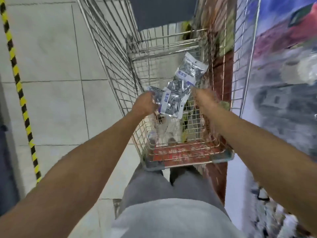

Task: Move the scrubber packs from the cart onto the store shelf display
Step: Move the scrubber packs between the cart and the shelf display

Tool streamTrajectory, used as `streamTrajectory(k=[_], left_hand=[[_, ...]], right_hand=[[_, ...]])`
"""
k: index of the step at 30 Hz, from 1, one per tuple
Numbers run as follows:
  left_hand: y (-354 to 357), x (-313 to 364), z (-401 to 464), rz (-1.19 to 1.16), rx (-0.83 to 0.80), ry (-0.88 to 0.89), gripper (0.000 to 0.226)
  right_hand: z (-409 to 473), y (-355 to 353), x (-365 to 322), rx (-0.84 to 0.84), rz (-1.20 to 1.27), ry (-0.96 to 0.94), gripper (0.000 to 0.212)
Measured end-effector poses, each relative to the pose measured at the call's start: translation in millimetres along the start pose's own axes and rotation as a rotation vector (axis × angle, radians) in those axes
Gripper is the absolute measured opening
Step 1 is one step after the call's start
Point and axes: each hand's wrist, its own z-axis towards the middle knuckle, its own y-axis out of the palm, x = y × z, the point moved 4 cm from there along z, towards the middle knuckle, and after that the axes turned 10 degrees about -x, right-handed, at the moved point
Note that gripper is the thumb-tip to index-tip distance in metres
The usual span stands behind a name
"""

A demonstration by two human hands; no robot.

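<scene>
Head view. Left hand: reaches into the wire cart, fingers gripping a scrubber pack at its left edge. Right hand: blurred, just right of that pack; grip cannot be told. Second scrubber pack: beyond both hands, inside the cart. Striped floor tape: far left.

Both arms outstretched; L hand gripping, R hand blurred.
</scene>
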Motion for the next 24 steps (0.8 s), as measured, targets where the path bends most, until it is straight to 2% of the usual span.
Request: streamTrajectory(k=[3,6,8,9,11,12,17,20,24], left_hand=[[1.6,-14.4,61.0,0.037,-0.036,-0.017,0.047],[8.8,-19.4,109.8,0.121,-0.029,-0.028,0.068],[14.5,-16.6,134.3,0.294,-0.045,0.001,0.090],[18.7,-15.7,145.5,0.369,-0.054,0.017,0.093],[25.5,-14.5,160.8,0.489,-0.095,0.029,0.085],[27.7,-14.5,165.3,0.535,-0.118,0.025,0.082],[22.2,-1.0,161.5,0.679,-0.106,0.050,0.059],[18.9,3.1,149.9,0.676,-0.104,0.052,0.046],[9.0,12.3,130.7,0.553,-0.135,0.095,0.047]], right_hand=[[45.0,18.2,-8.4,0.011,0.086,0.038,0.043],[83.7,25.4,-12.4,0.041,0.115,0.069,0.047],[105.6,25.5,-10.0,0.077,0.156,0.087,0.057],[115.2,24.8,-8.2,0.106,0.191,0.098,0.067],[132.2,21.6,-5.5,0.138,0.205,0.085,0.083],[140.2,20.0,-4.0,0.141,0.191,0.080,0.083],[141.7,17.6,-15.7,0.101,0.150,0.047,0.049],[140.2,13.3,-24.3,0.102,0.156,-0.059,0.047],[125.6,5.1,-43.1,0.099,0.140,-0.164,0.045]])
